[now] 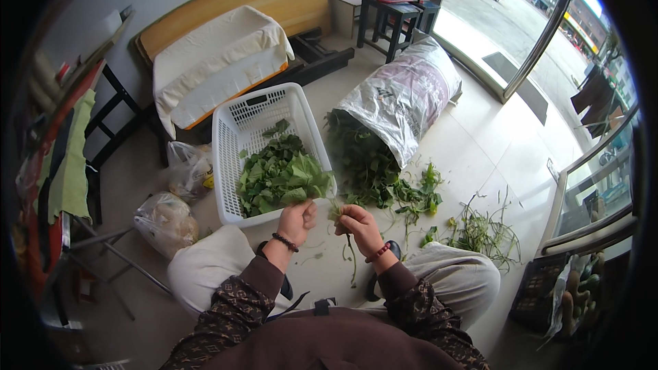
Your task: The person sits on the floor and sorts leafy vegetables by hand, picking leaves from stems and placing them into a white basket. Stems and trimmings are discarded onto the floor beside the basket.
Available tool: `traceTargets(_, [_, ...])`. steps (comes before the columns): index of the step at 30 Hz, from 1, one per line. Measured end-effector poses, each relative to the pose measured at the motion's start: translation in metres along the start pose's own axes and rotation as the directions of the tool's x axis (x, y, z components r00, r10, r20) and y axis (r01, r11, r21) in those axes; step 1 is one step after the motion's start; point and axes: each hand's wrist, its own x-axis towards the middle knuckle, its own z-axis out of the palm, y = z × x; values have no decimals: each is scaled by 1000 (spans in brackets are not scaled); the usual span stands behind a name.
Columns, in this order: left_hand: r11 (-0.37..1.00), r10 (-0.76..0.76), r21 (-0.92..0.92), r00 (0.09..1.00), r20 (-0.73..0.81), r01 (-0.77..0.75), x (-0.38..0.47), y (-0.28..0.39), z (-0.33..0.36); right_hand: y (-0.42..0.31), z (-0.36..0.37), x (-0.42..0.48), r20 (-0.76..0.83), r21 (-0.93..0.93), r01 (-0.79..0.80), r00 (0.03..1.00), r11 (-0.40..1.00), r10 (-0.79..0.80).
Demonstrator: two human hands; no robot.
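Observation:
Near the basket's front right corner, my left hand is closed on leafy greens whose leaves reach over the rim. Just right of it, my right hand pinches a thin green stem that hangs down towards the floor. The white plastic basket holds a heap of green leaves. A silvery woven sack lies on its side beyond my right hand, with leafy vines spilling from its mouth. Loose leafy sprigs and a pile of bare stems lie on the floor at the right.
Two tied plastic bags stand left of the basket. A cloth-covered foam box is behind it, by a leaning wooden board. Dark stools stand near the glass door. A black crate of vegetables is at the lower right.

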Motion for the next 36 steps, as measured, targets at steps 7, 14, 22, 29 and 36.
traceTargets(7, [983,-183,16,971,156,183,-11,-9,15,1,7,1,-57,-4,14,998,1000,-14])
traceTargets(14, [972,-104,221,987,120,76,-13,-5,19,-7,15,1,-117,-197,-4,993,980,-19])
traceTargets(22, [840,136,512,983,122,-180,-15,4,30,-24,23,-2,-46,-606,127,980,785,-194])
traceTargets(29, [298,458,761,786,415,-576,-6,14,24,-36,33,6,11,-864,198,926,463,-377])
traceTargets(36, [7,548,890,746,378,-456,-8,11,23,-36,41,21,133,-981,177,916,84,-379])
